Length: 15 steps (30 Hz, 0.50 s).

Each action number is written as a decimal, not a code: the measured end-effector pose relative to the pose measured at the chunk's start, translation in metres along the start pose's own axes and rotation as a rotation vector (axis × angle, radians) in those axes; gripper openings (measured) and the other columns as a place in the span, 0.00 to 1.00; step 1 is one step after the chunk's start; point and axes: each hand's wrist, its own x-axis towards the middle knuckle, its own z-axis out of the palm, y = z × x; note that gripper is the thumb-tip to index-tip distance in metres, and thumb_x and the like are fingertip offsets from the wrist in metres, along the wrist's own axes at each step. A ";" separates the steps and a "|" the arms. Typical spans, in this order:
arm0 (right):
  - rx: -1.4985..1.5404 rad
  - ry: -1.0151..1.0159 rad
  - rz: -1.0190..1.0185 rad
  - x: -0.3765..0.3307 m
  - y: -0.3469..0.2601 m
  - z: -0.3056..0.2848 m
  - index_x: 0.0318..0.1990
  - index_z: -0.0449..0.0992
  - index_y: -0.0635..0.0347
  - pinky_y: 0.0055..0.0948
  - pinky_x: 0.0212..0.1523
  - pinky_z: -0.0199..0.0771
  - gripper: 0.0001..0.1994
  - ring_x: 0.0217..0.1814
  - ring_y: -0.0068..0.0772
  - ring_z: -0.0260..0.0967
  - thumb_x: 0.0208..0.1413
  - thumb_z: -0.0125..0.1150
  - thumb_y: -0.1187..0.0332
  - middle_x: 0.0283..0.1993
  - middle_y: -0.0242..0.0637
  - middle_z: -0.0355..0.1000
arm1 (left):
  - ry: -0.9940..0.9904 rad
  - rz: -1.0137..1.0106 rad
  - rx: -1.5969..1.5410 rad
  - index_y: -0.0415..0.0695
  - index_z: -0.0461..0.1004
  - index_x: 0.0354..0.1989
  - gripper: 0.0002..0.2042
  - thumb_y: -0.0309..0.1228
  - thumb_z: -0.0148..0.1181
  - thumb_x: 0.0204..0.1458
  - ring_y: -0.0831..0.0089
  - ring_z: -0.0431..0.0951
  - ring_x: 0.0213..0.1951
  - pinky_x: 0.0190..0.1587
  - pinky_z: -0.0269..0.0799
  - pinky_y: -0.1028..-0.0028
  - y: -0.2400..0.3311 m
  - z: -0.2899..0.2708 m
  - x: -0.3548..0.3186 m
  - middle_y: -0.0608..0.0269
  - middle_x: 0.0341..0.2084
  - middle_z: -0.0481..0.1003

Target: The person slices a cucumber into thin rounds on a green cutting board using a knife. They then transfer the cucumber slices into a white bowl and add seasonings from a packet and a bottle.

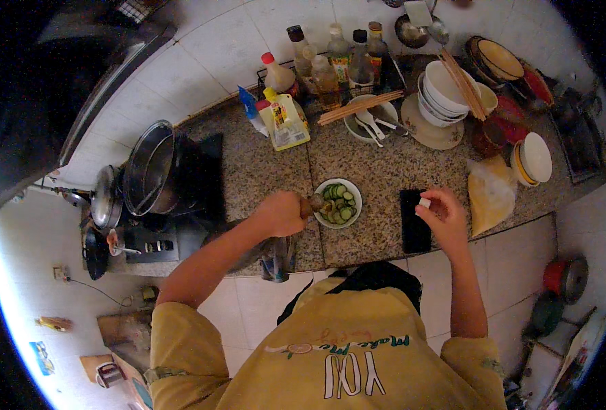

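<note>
A white bowl (359, 205) of sliced cucumber (340, 203) stands on the counter in front of me. My left hand (279, 213) is closed around a small brown bottle-like container (308, 206). Its round end hangs over the bowl's left rim; most of it is hidden in the fist. On the right, my right hand (445, 217) pinches a small white cap-like piece (423, 203) between thumb and fingertips. Beneath that hand lies a flat black rectangle (414, 232), perhaps a phone, at the counter's front edge.
Left is a stove with a large dark pot (151, 167). Sauce bottles (339, 51) and a yellow-white pouch (289, 126) stand at the back. Chopsticks (361, 107) cross a bowl of spoons; stacked bowls (446, 89) and a plastic bag (492, 195) are right. Something dark and glassy (275, 258) is below my left wrist.
</note>
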 end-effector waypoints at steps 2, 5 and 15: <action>-0.003 0.000 0.008 -0.003 0.003 -0.001 0.36 0.72 0.62 0.24 0.38 0.69 0.11 0.37 0.26 0.67 0.44 0.63 0.73 0.37 0.34 0.68 | -0.009 -0.032 0.006 0.39 0.75 0.27 0.12 0.34 0.56 0.36 0.51 0.75 0.31 0.34 0.72 0.59 0.000 0.002 0.003 0.45 0.25 0.74; 0.001 -0.013 0.026 -0.007 0.007 -0.004 0.38 0.71 0.64 0.21 0.38 0.68 0.10 0.37 0.24 0.66 0.46 0.61 0.77 0.39 0.34 0.65 | -0.026 -0.074 0.033 0.37 0.74 0.27 0.15 0.38 0.56 0.37 0.51 0.77 0.30 0.35 0.73 0.59 -0.008 0.014 0.013 0.45 0.23 0.75; -0.009 0.080 0.073 -0.019 0.014 -0.014 0.36 0.73 0.60 0.24 0.39 0.69 0.12 0.38 0.27 0.67 0.43 0.64 0.71 0.39 0.36 0.68 | 0.015 0.017 0.020 0.37 0.73 0.22 0.12 0.35 0.55 0.35 0.49 0.75 0.27 0.30 0.72 0.58 -0.019 0.030 0.028 0.44 0.19 0.73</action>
